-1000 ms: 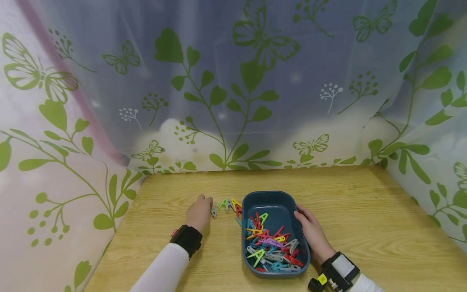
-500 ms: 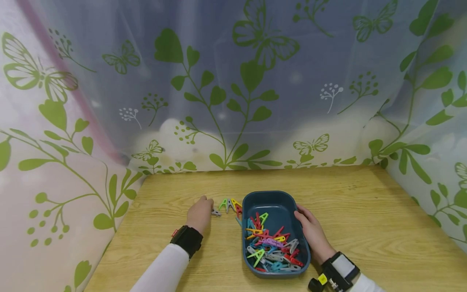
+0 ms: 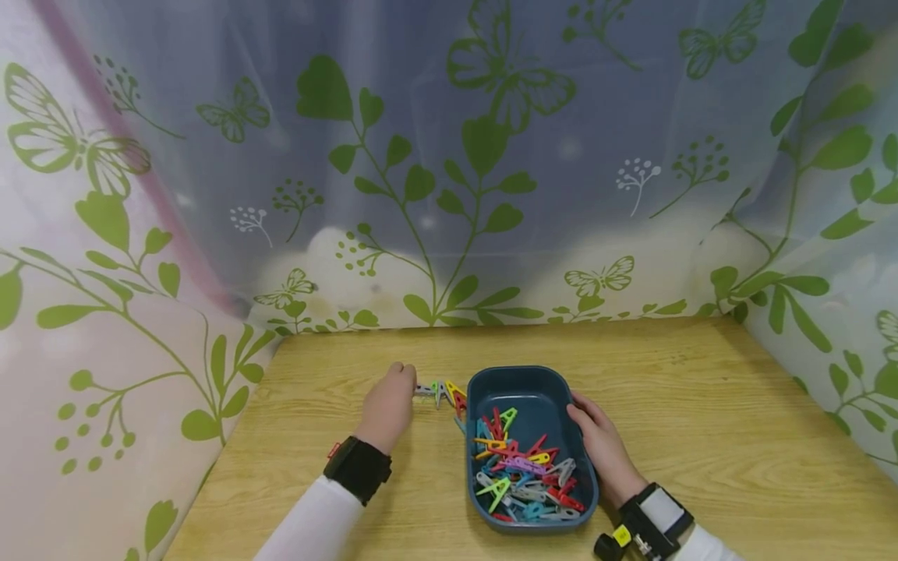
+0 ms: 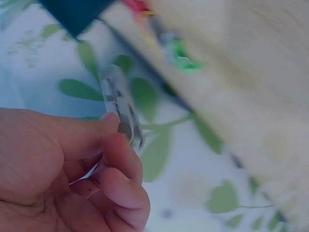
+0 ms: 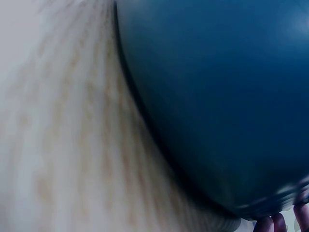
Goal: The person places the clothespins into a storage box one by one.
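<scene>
Between thumb and fingertips, my left hand (image 3: pixel 388 407) pinches a grey clothespin (image 4: pixel 118 99). In the head view that clothespin is just left of a row of clothespins on the table. The row has a green clothespin (image 3: pixel 433 386), another grey one, a yellow clothespin (image 3: pixel 456 388) and a red clothespin (image 3: pixel 459 403), leading to the box. My right hand (image 3: pixel 605 446) grips the right side of the dark blue box (image 3: pixel 522 382), thumb at the rim. Many coloured clothespins (image 3: pixel 522 465) lie jumbled in the box's near half. The right wrist view shows mostly box wall, with fingertips at the lower right.
The wooden table (image 3: pixel 673 389) carries everything. Behind and at both sides hangs a patterned curtain (image 3: pixel 449 195) with green leaves and butterflies, meeting the table's far edge. A light blue clothespin (image 3: pixel 459 425) lies against the box's left side.
My left hand has moved slightly away from me and rightward. The grey clothespin in it has turned from pointing down to pointing right, towards the row. My right hand and the box have stayed put.
</scene>
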### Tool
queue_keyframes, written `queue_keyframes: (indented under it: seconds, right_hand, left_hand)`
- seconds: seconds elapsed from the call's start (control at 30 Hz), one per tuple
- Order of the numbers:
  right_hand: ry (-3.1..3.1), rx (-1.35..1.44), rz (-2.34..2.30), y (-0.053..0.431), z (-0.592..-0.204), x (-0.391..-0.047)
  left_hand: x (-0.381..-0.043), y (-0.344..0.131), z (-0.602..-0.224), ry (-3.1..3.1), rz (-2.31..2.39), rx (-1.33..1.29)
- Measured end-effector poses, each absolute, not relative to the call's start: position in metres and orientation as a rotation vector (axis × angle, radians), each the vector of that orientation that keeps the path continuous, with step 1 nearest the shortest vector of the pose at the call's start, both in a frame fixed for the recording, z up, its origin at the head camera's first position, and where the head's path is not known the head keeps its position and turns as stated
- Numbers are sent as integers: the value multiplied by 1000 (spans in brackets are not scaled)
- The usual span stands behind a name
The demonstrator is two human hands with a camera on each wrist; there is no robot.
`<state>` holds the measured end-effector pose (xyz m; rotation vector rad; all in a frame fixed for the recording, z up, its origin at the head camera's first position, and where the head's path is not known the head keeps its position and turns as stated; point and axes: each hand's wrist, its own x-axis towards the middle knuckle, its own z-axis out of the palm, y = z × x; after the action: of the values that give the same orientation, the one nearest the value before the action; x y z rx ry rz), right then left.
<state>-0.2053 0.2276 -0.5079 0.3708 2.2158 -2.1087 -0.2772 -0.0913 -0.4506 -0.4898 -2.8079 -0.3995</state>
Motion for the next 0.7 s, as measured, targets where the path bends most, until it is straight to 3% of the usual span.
queue_keyframes:
  seconds: [0.4,0.7]
  right_hand:
    - [2204,371,-2107,228,-508,-206]
    - [2225,390,-2081,228,-507,-205]
  left_hand:
    - [-221,-44,-409,-2738,-545,-734]
    - [-191,-16,-417,-2796,-539,-1008]
